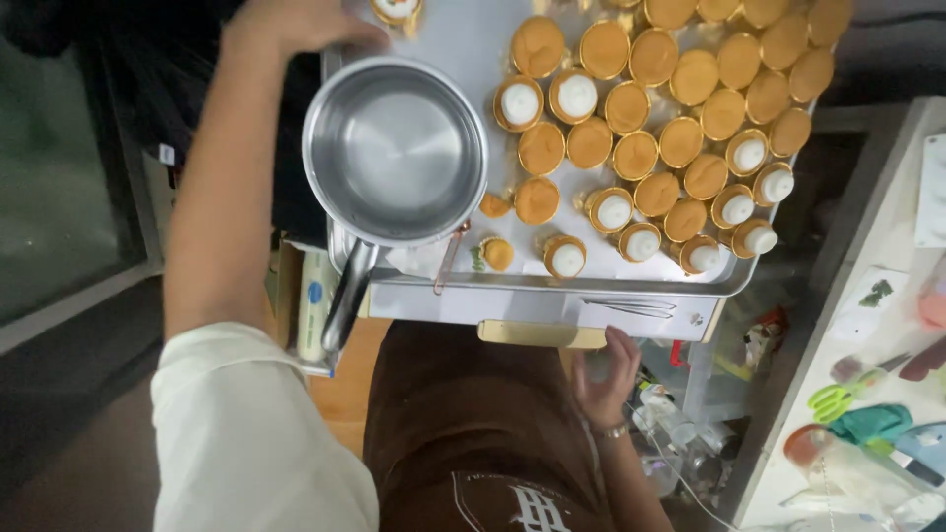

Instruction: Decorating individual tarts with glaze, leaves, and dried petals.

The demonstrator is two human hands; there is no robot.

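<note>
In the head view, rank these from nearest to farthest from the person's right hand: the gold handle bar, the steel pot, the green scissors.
From the right hand:
1. Gold handle bar, just above the fingertips at the tray's near edge.
2. Green scissors, off to the side on the white counter.
3. Steel pot, up on the tray's other side, near the left hand.

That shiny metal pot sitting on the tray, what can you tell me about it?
The saucepan is round, of bright silvery metal, and looks empty and clean inside. It sits upright on the left part of the metal tray, beside rows of small orange tarts, some topped with white cream. Its long metal handle points toward the person and juts past the tray's edge. The left hand grips the tray's far corner just behind the pan.
</note>
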